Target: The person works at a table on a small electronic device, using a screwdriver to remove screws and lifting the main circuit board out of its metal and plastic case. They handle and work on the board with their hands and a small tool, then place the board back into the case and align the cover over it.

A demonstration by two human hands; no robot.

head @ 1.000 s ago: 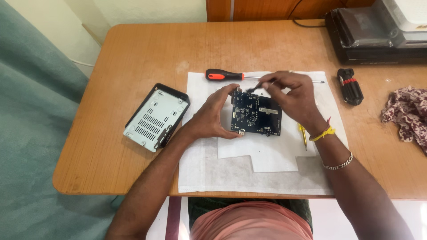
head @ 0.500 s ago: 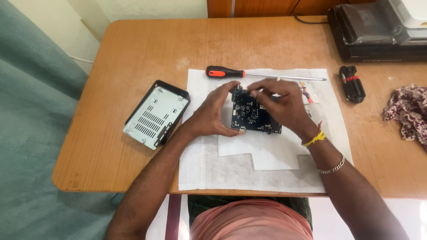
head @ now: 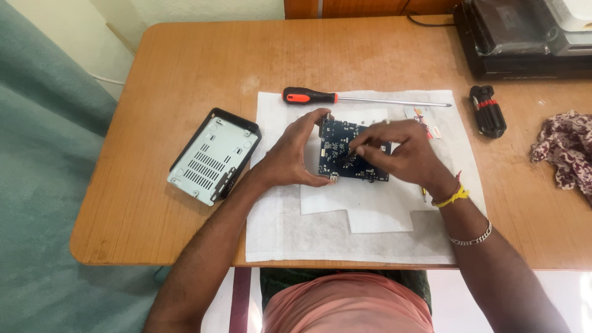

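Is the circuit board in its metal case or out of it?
Out. The circuit board lies on white cloth between left hand and right hand; the case sits apart.

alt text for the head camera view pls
A person's left hand steadies a dark blue circuit board on white cloth while the right hand works on it. A screwdriver lies behind.

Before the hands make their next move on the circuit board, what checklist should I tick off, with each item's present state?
1. Circuit board steadied: left hand grips its left edge. Ok.
2. Board over the white cloth: ok.
3. Right hand on the board: fingertips touch its top. Ok.
4. Tool in right hand: cannot tell.
5. Red-handled screwdriver lies within reach on the cloth: ok.
6. Metal case apart, left of the cloth: ok.
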